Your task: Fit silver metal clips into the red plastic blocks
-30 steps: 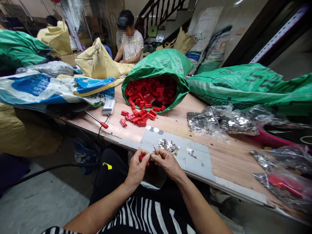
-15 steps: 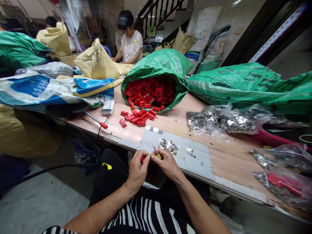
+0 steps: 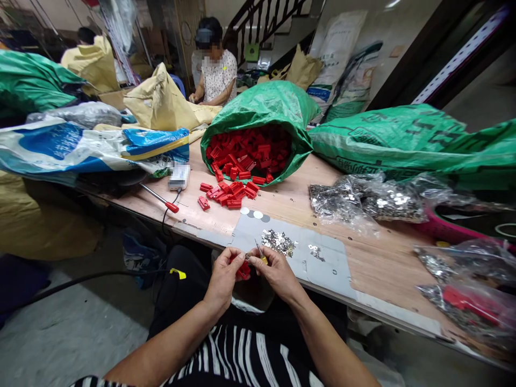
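Just in front of the table edge, my two hands meet fingertip to fingertip. My left hand (image 3: 226, 273) is closed around a red plastic piece (image 3: 243, 272), partly covered by the fingers. In my right hand (image 3: 276, 270) is a slim pointed metal tool (image 3: 259, 249) with a yellow grip, its tip sticking up and away. Between the thumbs and fingertips there is a small greyish bit, too small to make out. Beyond the hands, a pile of small shiny metal pieces (image 3: 278, 242) lies on a grey mat (image 3: 332, 258), with a smaller cluster (image 3: 316, 252) to its right.
Red pieces (image 3: 229, 194) spill from a green sack (image 3: 262, 102). A red-handled tool (image 3: 171, 206) and a white box (image 3: 179, 176) with a cable stand left. Clear bags of metal parts (image 3: 393, 200) lie right. Another person (image 3: 217, 75) sits across the table.
The red piece in my left hand now shows lower, below the fingertips. My right hand has shifted slightly and the pointed tool's tip has moved a little right.
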{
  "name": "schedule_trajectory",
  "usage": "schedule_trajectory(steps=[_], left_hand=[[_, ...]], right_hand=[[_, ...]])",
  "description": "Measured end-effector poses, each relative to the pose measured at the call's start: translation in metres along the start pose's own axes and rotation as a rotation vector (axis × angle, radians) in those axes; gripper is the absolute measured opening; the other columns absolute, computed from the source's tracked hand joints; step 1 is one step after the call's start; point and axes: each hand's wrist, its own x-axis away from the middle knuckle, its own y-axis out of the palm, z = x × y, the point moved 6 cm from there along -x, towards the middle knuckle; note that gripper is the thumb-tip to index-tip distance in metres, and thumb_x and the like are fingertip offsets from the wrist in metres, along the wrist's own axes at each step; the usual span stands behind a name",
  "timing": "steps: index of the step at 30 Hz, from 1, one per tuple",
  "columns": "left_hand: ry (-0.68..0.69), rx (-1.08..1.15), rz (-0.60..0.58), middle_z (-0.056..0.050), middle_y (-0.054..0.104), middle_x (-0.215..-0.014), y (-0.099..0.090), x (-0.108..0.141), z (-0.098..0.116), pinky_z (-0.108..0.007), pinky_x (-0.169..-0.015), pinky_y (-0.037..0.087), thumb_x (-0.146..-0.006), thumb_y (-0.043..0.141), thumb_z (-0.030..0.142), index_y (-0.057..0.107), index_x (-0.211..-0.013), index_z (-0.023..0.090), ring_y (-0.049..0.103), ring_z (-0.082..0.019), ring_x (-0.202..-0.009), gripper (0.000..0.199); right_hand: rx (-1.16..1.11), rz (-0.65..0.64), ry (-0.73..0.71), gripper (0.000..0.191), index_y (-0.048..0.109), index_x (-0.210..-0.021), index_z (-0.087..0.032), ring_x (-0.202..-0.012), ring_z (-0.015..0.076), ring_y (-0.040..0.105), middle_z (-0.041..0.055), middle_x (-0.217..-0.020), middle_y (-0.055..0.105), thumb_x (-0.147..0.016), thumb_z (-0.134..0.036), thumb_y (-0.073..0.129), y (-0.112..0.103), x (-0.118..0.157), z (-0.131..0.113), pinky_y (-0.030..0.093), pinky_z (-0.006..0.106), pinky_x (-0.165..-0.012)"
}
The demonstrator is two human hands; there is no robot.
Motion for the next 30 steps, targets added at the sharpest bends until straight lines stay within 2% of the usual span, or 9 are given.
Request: schedule_trajectory(steps=[9, 12, 16, 20, 23, 26, 30], left_hand=[[-0.041, 0.044, -0.048, 0.002, 0.061, -0.067, 0.003, 0.003, -0.008, -0.023, -0.056, 0.050, -0.070, 0.071, 0.043, 0.053, -0.075, 0.016, 0.056, -0.009, -0.056, 0.033], [-0.060, 0.068, -0.080, 0.001, 0.062, -0.069, 0.006, 0.004, -0.007, -0.025, -0.057, 0.051, -0.069, 0.072, 0.044, 0.056, -0.077, 0.016, 0.057, -0.009, -0.058, 0.033], [-0.086, 0.189, -0.200, -0.003, 0.066, -0.082, 0.014, 0.006, -0.001, -0.031, -0.066, 0.055, -0.075, 0.069, 0.040, 0.062, -0.088, 0.016, 0.062, -0.014, -0.072, 0.029], [-0.117, 0.285, -0.251, -0.005, 0.066, -0.095, 0.014, 0.005, 0.002, -0.035, -0.071, 0.056, -0.078, 0.067, 0.032, 0.064, -0.095, 0.017, 0.064, -0.017, -0.081, 0.022], [-0.148, 0.328, -0.254, -0.005, 0.066, -0.094, 0.012, 0.003, 0.002, -0.035, -0.070, 0.057, -0.079, 0.066, 0.031, 0.064, -0.102, 0.020, 0.066, -0.019, -0.083, 0.026], [-0.121, 0.310, -0.256, -0.006, 0.066, -0.094, 0.011, 0.002, 0.004, -0.033, -0.070, 0.057, -0.079, 0.067, 0.031, 0.063, -0.108, 0.020, 0.066, -0.019, -0.084, 0.031], [-0.003, 0.220, -0.220, -0.005, 0.065, -0.094, 0.008, 0.001, 0.012, -0.032, -0.068, 0.058, -0.077, 0.069, 0.031, 0.064, -0.110, 0.020, 0.063, -0.015, -0.079, 0.035]], right_hand=[[0.100, 0.095, -0.029, 0.024, 0.056, -0.074, -0.019, -0.060, 0.0124, 0.046, -0.0031, -0.064, 0.050, -0.083, -0.042, 0.059, -0.002, 0.001, 0.003, 0.039, 0.025, -0.058], [0.051, 0.120, -0.029, 0.026, 0.056, -0.076, -0.019, -0.061, 0.0125, 0.047, -0.0026, -0.066, 0.052, -0.082, -0.044, 0.059, -0.003, 0.002, 0.004, 0.040, 0.025, -0.058], [-0.101, 0.136, 0.006, 0.028, 0.054, -0.085, -0.020, -0.052, 0.0108, 0.046, -0.0040, -0.060, 0.052, -0.084, -0.048, 0.056, -0.006, 0.002, 0.002, 0.037, 0.023, -0.050], [-0.233, 0.166, 0.038, 0.032, 0.047, -0.082, -0.021, -0.048, 0.0073, 0.048, -0.0007, -0.079, 0.060, -0.078, -0.050, 0.062, -0.014, 0.001, -0.006, 0.030, 0.020, -0.042], [-0.262, 0.179, 0.068, 0.032, 0.048, -0.085, -0.021, -0.048, 0.0053, 0.047, -0.0018, -0.083, 0.058, -0.077, -0.048, 0.064, -0.022, 0.003, -0.010, 0.034, 0.019, -0.044], [-0.199, 0.160, 0.048, 0.029, 0.055, -0.089, -0.020, -0.050, 0.0060, 0.047, -0.0021, -0.078, 0.055, -0.078, -0.045, 0.064, -0.027, 0.007, -0.013, 0.039, 0.022, -0.049], [0.075, 0.098, -0.036, 0.022, 0.064, -0.091, -0.018, -0.057, 0.0109, 0.050, 0.0009, -0.076, 0.060, -0.081, -0.038, 0.060, -0.030, 0.012, -0.018, 0.042, 0.026, -0.057]])
